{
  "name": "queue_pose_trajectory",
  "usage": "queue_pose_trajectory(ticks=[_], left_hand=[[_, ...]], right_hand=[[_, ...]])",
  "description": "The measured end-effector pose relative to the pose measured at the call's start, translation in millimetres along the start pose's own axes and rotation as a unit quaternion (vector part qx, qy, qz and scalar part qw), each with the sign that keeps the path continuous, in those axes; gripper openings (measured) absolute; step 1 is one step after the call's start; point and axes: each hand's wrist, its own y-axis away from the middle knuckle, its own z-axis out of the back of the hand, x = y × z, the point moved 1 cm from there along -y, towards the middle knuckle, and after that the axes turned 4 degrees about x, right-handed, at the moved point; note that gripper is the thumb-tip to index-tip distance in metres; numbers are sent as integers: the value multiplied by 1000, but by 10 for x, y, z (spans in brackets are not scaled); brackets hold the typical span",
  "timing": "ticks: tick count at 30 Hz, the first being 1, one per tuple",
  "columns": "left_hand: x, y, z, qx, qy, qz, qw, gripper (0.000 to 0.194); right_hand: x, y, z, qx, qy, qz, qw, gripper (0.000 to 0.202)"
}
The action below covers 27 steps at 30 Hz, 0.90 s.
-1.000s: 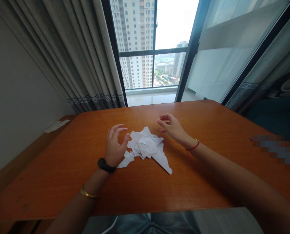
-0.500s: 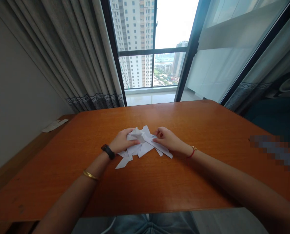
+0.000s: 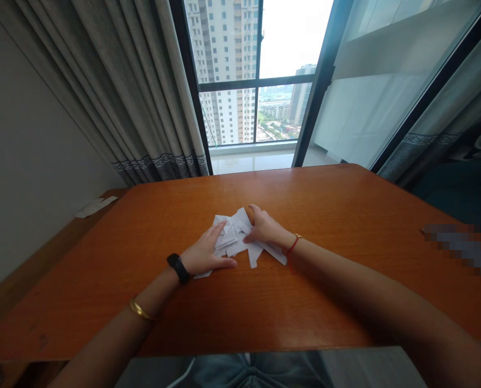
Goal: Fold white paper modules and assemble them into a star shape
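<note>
A loose pile of white paper scraps (image 3: 234, 237) lies on the brown wooden table (image 3: 240, 312), its pieces overlapping at several angles. At the pile's left side is my left hand (image 3: 208, 251), fingers spread and thumb stretched to the right along the near edge. My right hand (image 3: 266, 227) rests against the right side, with thumb and fingers apart around the paper's edge. Both hands touch the scraps from opposite sides, and neither is closed round a piece. Part of the paper is hidden beneath the hands.
More pale paper (image 3: 96, 207) lies on a ledge by the left wall. A blurred-out patch (image 3: 462, 248) covers something at the table's right. Beyond the far edge are a grey curtain (image 3: 155, 108) and a window (image 3: 256, 81).
My left hand has opened and moved nearer to me along the pile's left side. My right hand has shifted slightly left and its fingers have spread. The scraps sit closer together.
</note>
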Motion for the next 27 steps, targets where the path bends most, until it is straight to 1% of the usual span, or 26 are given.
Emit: queue_pose_trajectory(ticks=[1,2,4,6,8,10,11,12,13,15,16,18,20,21,22,23,25,26,27], left_hand=[[-18,3,-52,-4,7,2,1000,111],[-25,0,-91,-18,14,1,1000,111],[-16,-15,-119,-49,23,-5,999,104],[12,-22,-98,-57,28,1,998,100],[38,-14,-64,-44,31,11,999,102],[55,-1,-43,-23,39,9,999,111],[63,4,-34,-15,50,4,999,118],[73,8,-22,-13,66,-2,998,125],[88,13,-2,-16,85,-5,996,132],[130,33,74,-38,123,-6,992,140],[153,54,130,-58,138,-5,989,141],[179,129,253,-110,148,4,983,138],[146,234,333,-167,114,29,979,131],[101,285,336,-182,78,46,979,130],[40,325,309,-184,33,61,981,131],[-34,349,251,-158,-12,66,985,132],[-176,339,72,-59,-80,63,993,130],[-228,307,-22,-21,-106,62,992,126],[-257,260,-101,-3,-130,65,989,120]], right_hand=[[44,-41,8,21,-40,-18,999,117],[86,-71,26,39,-73,-26,996,113],[155,-93,121,56,-109,-18,992,100],[203,-52,317,46,-124,1,991,90],[250,37,594,20,-138,25,990,86],[326,140,864,-8,-154,54,987,82],[378,183,960,-13,-164,69,984,80],[435,213,1013,-7,-178,81,981,79],[491,228,1020,5,-195,93,976,79],[568,204,907,41,-220,107,969,85],[577,167,806,56,-224,109,967,90],[521,66,575,68,-201,94,973,101],[399,-36,369,53,-171,55,982,100],[335,-76,282,48,-158,32,986,98],[280,-106,206,45,-147,12,988,96],[241,-125,138,48,-139,-1,989,95],[213,-139,28,61,-134,-2,989,93],[216,-138,-9,64,-136,7,989,91],[223,-132,-32,64,-138,17,988,88]])
